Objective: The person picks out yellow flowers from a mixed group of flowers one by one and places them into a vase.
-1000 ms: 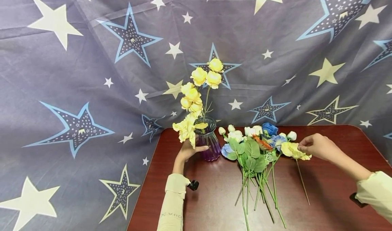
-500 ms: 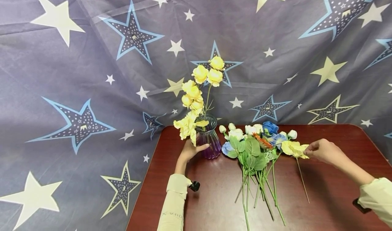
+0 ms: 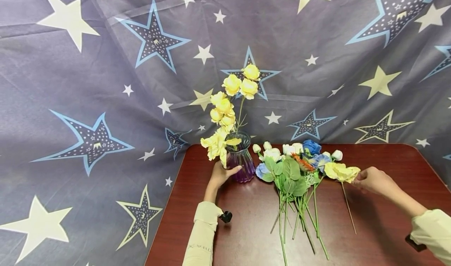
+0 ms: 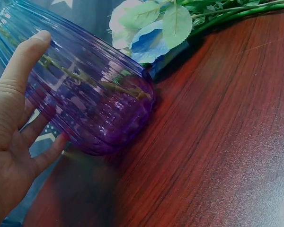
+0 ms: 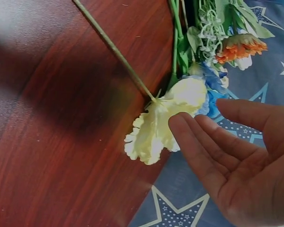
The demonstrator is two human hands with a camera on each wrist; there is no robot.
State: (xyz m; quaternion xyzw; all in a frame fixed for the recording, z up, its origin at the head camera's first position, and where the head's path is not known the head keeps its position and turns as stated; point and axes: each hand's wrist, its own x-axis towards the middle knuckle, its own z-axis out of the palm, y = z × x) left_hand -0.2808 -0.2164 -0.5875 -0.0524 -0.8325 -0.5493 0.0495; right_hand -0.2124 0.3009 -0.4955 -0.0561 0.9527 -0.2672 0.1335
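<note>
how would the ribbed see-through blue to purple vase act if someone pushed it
The ribbed, see-through blue-to-purple vase may tip if pushed high up, since the yellow flowers rise well above its rim, bunched mostly toward the left. Its shiny wall looks likely to be slippery, though the ribs might add some grip.

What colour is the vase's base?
Purple; the vase's base shows best in the left wrist view.

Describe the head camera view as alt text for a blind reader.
A person's left hand grips a ribbed, transparent purple and blue vase of yellow flowers; the right hand is at the edge of a loose, ruffled yellow flower. Between them, long-stemmed white, blue and orange flowers lie on a reddish-brown table before a grey, star-printed fabric backdrop.
</note>
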